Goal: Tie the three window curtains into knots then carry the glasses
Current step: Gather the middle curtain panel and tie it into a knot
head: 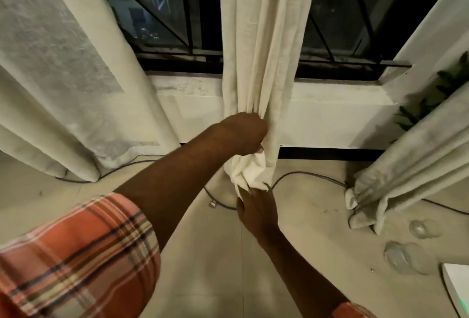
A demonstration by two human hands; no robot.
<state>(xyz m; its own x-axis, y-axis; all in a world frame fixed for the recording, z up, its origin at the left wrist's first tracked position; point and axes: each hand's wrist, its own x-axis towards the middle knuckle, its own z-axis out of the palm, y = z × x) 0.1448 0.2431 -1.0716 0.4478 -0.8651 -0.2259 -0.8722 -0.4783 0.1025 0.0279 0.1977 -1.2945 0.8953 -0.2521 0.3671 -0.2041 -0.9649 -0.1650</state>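
Three cream curtains hang before a dark barred window: a left curtain (76, 76), a middle curtain (261, 38) and a right curtain (406, 165). My left hand (241, 132) grips the gathered middle curtain just below the sill. My right hand (256, 208) reaches up from below and pinches the bunched bottom end of that same curtain. The left and right curtains hang loose with their hems on the floor. Two clear glasses (406, 257) and a third glass (422, 227) stand on the floor at the right.
A dark cable (304, 174) snakes over the beige floor under the curtains. A green plant (441, 89) shows behind the right curtain. A white object (456, 284) sits at the bottom right corner. The white wall (330, 114) lies below the window.
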